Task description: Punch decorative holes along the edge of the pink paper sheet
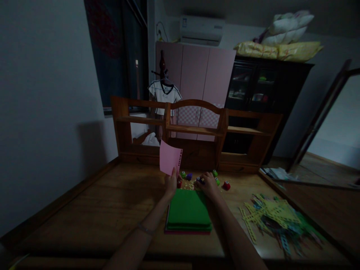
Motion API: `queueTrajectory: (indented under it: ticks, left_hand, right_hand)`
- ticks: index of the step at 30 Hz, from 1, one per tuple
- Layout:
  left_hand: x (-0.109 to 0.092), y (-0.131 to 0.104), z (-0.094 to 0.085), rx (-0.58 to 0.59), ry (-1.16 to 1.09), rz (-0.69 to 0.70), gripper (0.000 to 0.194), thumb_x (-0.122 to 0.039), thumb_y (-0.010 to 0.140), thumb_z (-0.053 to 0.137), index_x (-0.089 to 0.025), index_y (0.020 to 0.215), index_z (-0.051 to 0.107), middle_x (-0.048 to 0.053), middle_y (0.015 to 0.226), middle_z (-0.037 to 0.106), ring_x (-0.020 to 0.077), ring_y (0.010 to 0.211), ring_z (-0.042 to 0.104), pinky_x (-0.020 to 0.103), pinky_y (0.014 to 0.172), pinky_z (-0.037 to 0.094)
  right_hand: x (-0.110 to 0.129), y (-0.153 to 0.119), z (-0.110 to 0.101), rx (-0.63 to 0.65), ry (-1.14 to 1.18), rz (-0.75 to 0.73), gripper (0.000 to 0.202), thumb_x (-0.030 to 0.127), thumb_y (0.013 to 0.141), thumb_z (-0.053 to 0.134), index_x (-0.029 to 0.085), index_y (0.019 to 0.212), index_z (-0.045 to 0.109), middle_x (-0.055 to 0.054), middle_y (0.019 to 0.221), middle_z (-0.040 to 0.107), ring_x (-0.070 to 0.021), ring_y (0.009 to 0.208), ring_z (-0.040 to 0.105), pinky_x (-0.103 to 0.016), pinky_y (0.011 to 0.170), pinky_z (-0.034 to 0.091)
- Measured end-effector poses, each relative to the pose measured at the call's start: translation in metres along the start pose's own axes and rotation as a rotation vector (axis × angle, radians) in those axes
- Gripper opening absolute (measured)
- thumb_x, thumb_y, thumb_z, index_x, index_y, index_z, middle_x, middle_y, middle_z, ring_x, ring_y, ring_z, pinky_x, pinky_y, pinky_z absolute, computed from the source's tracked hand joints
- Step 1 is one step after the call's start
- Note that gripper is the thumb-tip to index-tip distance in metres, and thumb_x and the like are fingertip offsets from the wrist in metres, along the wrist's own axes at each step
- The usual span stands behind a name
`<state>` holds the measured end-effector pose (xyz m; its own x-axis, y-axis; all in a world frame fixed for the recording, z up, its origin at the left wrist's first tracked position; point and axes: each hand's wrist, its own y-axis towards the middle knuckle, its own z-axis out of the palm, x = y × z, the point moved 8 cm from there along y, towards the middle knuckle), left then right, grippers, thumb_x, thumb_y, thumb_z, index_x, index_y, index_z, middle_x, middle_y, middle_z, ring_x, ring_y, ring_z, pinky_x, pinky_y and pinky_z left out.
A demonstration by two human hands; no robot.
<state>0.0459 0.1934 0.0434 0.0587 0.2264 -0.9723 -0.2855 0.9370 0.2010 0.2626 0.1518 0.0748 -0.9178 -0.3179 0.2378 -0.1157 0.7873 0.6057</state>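
My left hand (170, 181) is closed on the lower edge of a pink paper sheet (169, 157), held upright above the table. A row of small punched holes runs down the sheet's right edge. Fingers of my right hand (209, 183) are closed round a small dark blue paper punch (200, 180) on the tabletop. Close by are a purple punch (189, 176), several green punches (215, 173) and a red punch (226, 185). Pale yellow paper bits (189, 185) lie scattered between my hands. Below them sits a stack of green sheets (189, 210), with a pink edge at its bottom.
A pile of yellow, green and blue punched paper strips (270, 213) covers the table's right side. The wooden table (112, 202) ends at a low shelf unit (194, 130) at the back. A wall (56, 112) borders the left.
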Motion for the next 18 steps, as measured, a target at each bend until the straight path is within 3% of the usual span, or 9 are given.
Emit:
queueTrajectory:
  ticks: [10,18]
  left_hand:
    - [-0.0050,-0.0026,-0.0006,-0.014,-0.038,-0.014,0.061,-0.066,0.077,0.042,-0.015,0.046,0.055,0.003,0.042,0.051,0.0112,0.039,0.047,0.022,0.043,0.034]
    - [-0.0006,-0.0013,-0.0002,-0.012,-0.030,-0.030,0.061,-0.066,0.077,0.042,-0.014,0.049,0.056,0.004,0.046,0.053,0.0115,0.041,0.047,0.022,0.042,0.034]
  right_hand:
    - [-0.0032,0.0020,0.0053,0.012,0.031,0.001,0.018,0.037,0.078,0.066,0.020,0.081,0.061,-0.007,0.090,0.055,-0.0242,0.089,0.047,-0.033,0.076,0.037]
    - [0.0029,0.0022,-0.0010,-0.012,0.001,-0.038,0.015,0.033,0.083,0.061,0.021,0.091,0.060,-0.007,0.094,0.055,-0.0242,0.092,0.046,-0.032,0.077,0.035]
